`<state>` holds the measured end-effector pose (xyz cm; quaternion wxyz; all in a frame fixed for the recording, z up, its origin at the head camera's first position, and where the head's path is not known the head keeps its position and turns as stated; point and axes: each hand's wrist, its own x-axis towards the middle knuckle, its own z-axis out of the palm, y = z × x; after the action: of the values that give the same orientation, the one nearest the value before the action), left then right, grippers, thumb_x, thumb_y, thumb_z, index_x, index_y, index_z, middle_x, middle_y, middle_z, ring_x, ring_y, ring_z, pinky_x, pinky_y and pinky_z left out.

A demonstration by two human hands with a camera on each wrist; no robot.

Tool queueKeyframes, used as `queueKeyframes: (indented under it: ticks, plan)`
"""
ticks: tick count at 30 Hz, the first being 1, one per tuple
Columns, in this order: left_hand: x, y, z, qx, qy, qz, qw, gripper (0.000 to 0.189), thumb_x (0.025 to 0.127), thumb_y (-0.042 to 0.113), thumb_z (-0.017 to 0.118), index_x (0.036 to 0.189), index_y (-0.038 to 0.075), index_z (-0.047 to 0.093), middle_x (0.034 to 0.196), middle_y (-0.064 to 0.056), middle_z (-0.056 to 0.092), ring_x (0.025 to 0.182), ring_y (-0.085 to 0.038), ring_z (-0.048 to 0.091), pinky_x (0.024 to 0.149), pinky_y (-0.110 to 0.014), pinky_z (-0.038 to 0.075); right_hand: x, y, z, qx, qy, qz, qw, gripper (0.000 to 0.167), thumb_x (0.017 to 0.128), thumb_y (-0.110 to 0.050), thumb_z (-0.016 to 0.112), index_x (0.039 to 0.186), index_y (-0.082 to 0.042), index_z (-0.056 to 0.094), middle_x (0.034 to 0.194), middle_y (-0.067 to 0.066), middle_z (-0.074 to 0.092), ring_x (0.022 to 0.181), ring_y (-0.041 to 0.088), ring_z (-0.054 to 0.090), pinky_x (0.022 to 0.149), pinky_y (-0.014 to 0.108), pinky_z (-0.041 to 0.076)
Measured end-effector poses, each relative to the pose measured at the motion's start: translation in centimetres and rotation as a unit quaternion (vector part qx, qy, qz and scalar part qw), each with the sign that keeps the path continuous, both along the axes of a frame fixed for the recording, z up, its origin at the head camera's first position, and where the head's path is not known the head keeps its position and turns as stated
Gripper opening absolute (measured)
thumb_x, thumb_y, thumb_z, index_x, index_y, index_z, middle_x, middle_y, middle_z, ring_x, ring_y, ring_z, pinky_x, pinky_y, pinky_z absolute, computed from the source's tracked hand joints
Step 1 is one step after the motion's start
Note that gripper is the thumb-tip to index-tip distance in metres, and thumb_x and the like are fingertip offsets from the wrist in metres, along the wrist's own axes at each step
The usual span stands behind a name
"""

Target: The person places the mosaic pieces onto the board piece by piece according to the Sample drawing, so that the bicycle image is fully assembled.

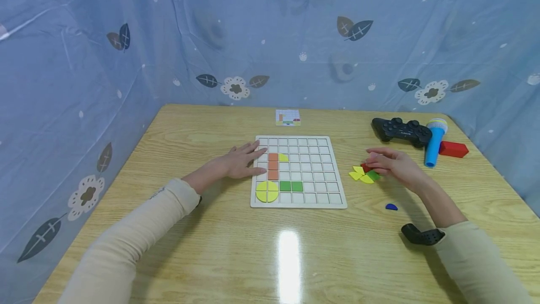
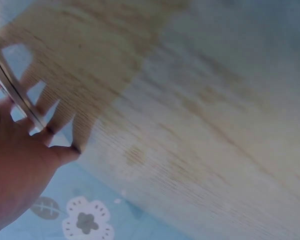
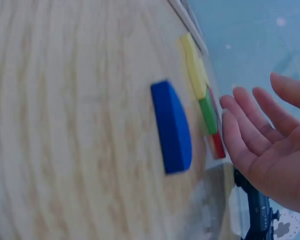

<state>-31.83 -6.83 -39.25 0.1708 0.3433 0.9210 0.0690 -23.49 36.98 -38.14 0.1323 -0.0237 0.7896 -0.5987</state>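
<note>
A white grid board (image 1: 314, 172) lies mid-table. It bears an orange column (image 1: 273, 167), a small yellow piece (image 1: 283, 157), two green squares (image 1: 291, 186) and a yellow disc of quarter pieces (image 1: 267, 192). My left hand (image 1: 243, 161) lies with fingers spread over the board's left edge. Over a small pile right of the board, my right hand (image 1: 392, 167) hovers with relaxed fingers, holding nothing in the right wrist view. The pile has several yellow pieces (image 1: 367, 179), red (image 1: 365, 168) and green (image 1: 373, 175). A blue half-round piece (image 3: 171, 127) lies apart from it, nearer me.
Behind the board lies a small pattern card (image 1: 288, 117). At the back right are a black game controller (image 1: 401, 130), a blue toy microphone (image 1: 434, 143) and a red block (image 1: 453, 149). Blue patterned cloth (image 1: 295, 36) hangs behind the table.
</note>
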Motion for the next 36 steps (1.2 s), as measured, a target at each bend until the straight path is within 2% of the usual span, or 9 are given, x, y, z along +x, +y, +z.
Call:
queueKeyframes:
  ticks: [5,9,12,21,27,31,33,36]
  plan:
    - [-0.1,0.1,-0.1,0.0,0.001,-0.001,1.0,0.076,0.096,0.06,0.037,0.155,0.022,0.008,0.159,-0.009,-0.005,0.143,-0.032,-0.001,0.11,-0.058,0.004,0.0,0.3,-0.1,0.062,0.017,0.005,0.9979,0.061,0.101,-0.032,0.047,0.145,0.008,0.029,0.125,0.016,0.056,0.098,0.002,0.06,0.085,0.024,0.05]
    - [-0.1,0.2,-0.1,0.0,0.0,-0.001,1.0,0.076,0.096,0.06,0.037,0.155,0.022,0.008,0.159,-0.009,-0.005,0.143,-0.032,-0.001,0.111,-0.057,0.004,0.1,0.5,0.1,0.129,0.041,0.018,0.9907,0.059,0.102,-0.037,0.044,0.143,0.005,0.036,0.127,0.027,0.053,0.098,0.007,0.062,0.083,0.024,0.051]
    - [-0.2,0.2,-0.1,0.0,0.0,-0.001,1.0,0.076,0.096,0.06,0.036,0.155,0.022,0.008,0.159,-0.009,-0.005,0.143,-0.033,-0.001,0.111,-0.057,0.004,0.2,0.6,0.3,0.164,0.053,0.028,0.9846,0.057,0.102,-0.038,0.042,0.141,0.004,0.04,0.123,0.027,0.056,0.098,0.011,0.063,0.081,0.024,0.051]
    - [-0.3,0.2,-0.3,0.0,-0.004,-0.001,1.0,0.076,0.096,0.06,0.037,0.155,0.022,0.008,0.159,-0.009,-0.005,0.143,-0.032,-0.002,0.111,-0.057,0.002,0.6,1.2,0.1,0.213,0.06,0.026,0.9749,0.051,0.101,-0.033,0.048,0.138,0.003,0.045,0.12,0.023,0.059,0.098,0.021,0.062,0.079,0.023,0.05]
    - [-0.3,0.1,-0.2,0.002,-0.002,-0.001,1.0,0.076,0.096,0.06,0.037,0.155,0.022,0.008,0.159,-0.009,-0.005,0.143,-0.032,-0.002,0.11,-0.058,0.002,1.3,1.4,0.3,0.269,0.077,0.021,0.9597,0.051,0.099,-0.036,0.052,0.135,0.001,0.049,0.127,0.024,0.054,0.112,0.036,0.053,0.089,0.043,0.044]
    - [-0.4,0.1,-0.2,-0.006,-0.001,0.001,1.0,0.076,0.096,0.062,0.035,0.155,0.024,0.006,0.158,-0.008,-0.007,0.143,-0.031,-0.002,0.111,-0.056,0.002,1.7,1.8,0.3,0.273,0.083,0.018,0.9582,0.051,0.099,-0.036,0.051,0.134,0.001,0.049,0.129,0.026,0.052,0.116,0.041,0.048,0.091,0.053,0.042]
    - [-0.4,0.1,-0.3,-0.008,-0.001,0.0,1.0,0.077,0.096,0.062,0.035,0.155,0.024,0.006,0.158,-0.008,-0.007,0.143,-0.031,-0.002,0.111,-0.056,0.002,1.9,2.1,0.2,0.275,0.087,0.018,0.9574,0.05,0.1,-0.035,0.05,0.134,0.001,0.049,0.13,0.026,0.051,0.117,0.042,0.048,0.091,0.054,0.041]
    - [-0.5,0.1,-0.4,-0.009,-0.002,0.002,1.0,0.077,0.095,0.062,0.035,0.155,0.023,0.007,0.159,-0.007,-0.007,0.143,-0.03,-0.002,0.111,-0.057,0.002,2.2,2.5,-0.1,0.277,0.093,0.021,0.9561,0.047,0.1,-0.031,0.051,0.134,0.001,0.05,0.13,0.026,0.052,0.114,0.041,0.05,0.087,0.047,0.046]
